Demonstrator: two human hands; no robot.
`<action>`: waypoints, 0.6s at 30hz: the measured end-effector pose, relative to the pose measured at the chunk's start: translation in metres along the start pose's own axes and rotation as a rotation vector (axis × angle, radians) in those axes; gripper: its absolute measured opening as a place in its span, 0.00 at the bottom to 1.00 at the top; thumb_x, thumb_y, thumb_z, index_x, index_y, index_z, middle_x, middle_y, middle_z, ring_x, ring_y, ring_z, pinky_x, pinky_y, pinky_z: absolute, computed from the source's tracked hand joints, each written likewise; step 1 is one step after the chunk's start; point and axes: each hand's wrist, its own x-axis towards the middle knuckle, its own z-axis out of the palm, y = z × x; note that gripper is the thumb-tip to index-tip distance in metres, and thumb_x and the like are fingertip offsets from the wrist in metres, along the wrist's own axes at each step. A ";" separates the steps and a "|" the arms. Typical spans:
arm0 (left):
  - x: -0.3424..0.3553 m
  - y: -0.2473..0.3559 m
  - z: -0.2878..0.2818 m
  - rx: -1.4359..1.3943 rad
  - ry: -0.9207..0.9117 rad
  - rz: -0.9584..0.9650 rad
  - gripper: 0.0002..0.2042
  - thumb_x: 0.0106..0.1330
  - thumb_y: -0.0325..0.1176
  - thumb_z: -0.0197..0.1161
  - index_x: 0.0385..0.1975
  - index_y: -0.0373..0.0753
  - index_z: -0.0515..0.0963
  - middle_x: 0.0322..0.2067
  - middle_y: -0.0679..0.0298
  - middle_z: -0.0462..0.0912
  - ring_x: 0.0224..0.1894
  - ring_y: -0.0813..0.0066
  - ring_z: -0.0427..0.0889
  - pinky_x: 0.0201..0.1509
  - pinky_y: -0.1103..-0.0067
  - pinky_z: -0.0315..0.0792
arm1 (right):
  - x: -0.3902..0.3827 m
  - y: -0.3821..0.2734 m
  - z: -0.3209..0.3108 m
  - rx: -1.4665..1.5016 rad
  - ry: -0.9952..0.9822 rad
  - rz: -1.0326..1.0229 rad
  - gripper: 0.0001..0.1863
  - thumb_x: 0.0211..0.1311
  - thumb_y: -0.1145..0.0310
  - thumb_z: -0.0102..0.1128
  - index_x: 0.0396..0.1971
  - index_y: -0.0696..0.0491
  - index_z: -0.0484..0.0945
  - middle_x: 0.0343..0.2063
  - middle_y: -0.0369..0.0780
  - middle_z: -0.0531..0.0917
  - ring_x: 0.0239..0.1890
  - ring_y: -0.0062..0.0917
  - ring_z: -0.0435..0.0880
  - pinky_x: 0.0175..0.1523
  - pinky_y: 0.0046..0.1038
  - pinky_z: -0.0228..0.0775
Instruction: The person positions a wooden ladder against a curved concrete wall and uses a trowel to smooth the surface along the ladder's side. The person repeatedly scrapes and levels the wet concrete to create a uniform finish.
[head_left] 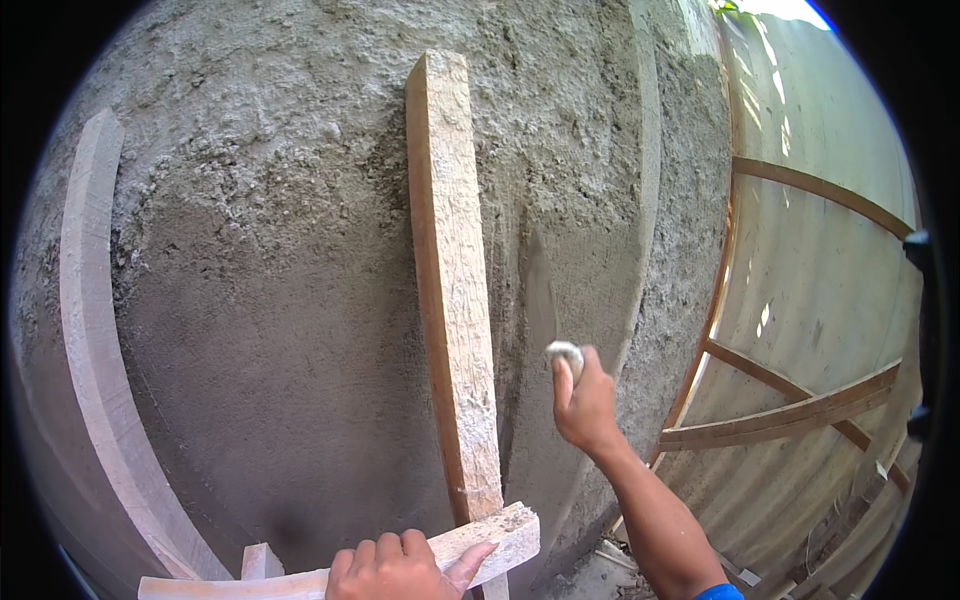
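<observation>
My right hand [585,405] is closed round the pale handle of a trowel [543,300], whose dark, slightly blurred blade points up along the damp grey plastered wall [300,330], just right of an upright timber [455,260]. At the bottom middle, my left hand [392,568] is wrapped over a pale, short horizontal timber [505,535], thumb along its near side. This timber crosses in front of the upright one. The wall's upper part is rough and lumpy, its lower part smoother.
A curved-looking pale timber [100,350] leans at the left, and a small post end [257,562] stands near the bottom. At right are corrugated sheets [800,270] on wooden rails [775,410], with rubble [610,565] at the wall's foot.
</observation>
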 end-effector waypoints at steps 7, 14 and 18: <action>0.001 0.002 0.000 0.025 0.017 0.004 0.36 0.46 0.72 0.70 0.08 0.41 0.69 0.10 0.63 0.67 0.14 0.64 0.70 0.25 0.69 0.58 | -0.036 0.013 0.029 -0.061 -0.206 0.372 0.16 0.72 0.62 0.57 0.41 0.62 0.68 0.27 0.61 0.82 0.33 0.63 0.82 0.36 0.54 0.73; -0.001 0.005 -0.002 0.022 0.008 -0.019 0.33 0.46 0.68 0.72 0.09 0.41 0.69 0.11 0.62 0.70 0.16 0.61 0.72 0.26 0.68 0.60 | -0.061 0.024 0.010 0.174 -0.052 0.199 0.16 0.72 0.61 0.58 0.43 0.60 0.69 0.26 0.59 0.82 0.34 0.61 0.83 0.36 0.52 0.73; 0.001 0.005 -0.002 0.028 0.018 -0.001 0.33 0.46 0.67 0.73 0.10 0.41 0.70 0.11 0.62 0.70 0.16 0.60 0.72 0.27 0.68 0.61 | -0.029 -0.002 0.027 0.183 0.030 0.172 0.15 0.72 0.61 0.58 0.41 0.59 0.69 0.25 0.58 0.82 0.33 0.61 0.83 0.35 0.51 0.73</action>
